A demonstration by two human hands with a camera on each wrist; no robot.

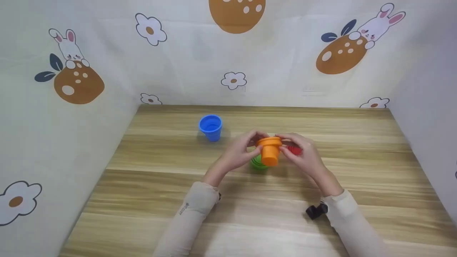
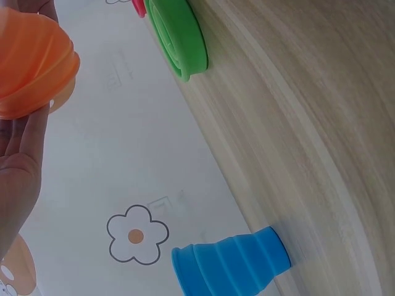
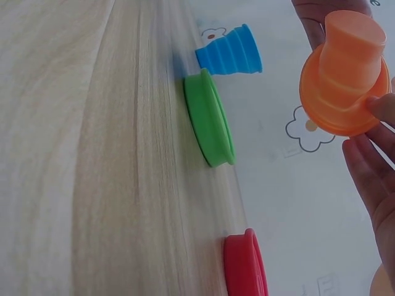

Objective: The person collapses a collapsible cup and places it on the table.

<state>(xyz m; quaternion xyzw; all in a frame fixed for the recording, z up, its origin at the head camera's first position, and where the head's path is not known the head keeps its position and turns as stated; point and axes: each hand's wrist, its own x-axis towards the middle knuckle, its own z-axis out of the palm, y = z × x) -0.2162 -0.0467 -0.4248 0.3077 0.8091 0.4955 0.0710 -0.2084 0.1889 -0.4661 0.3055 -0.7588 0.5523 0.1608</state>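
An orange collapsible cup (image 1: 270,152) is held up over the table, tilted, its narrow base toward the head camera. My left hand (image 1: 238,152) grips the rim side from the left, and my right hand (image 1: 306,157) pinches it from the right with thumb and fingers. In the right wrist view the orange cup (image 3: 355,61) has a narrow part standing out of its wide rim. Below it, a green cup (image 1: 257,163), folded flat, lies on the table, partly hidden. Behind my right hand a folded red cup (image 1: 295,150) shows in part.
A blue collapsible cup (image 1: 212,132), extended and upright, stands on the wooden table (image 1: 160,171) to the left of the hands. A printed cloth wall (image 1: 192,71) rises along the table's back edge and both sides. A black wrist device (image 1: 316,211) sits at the right cuff.
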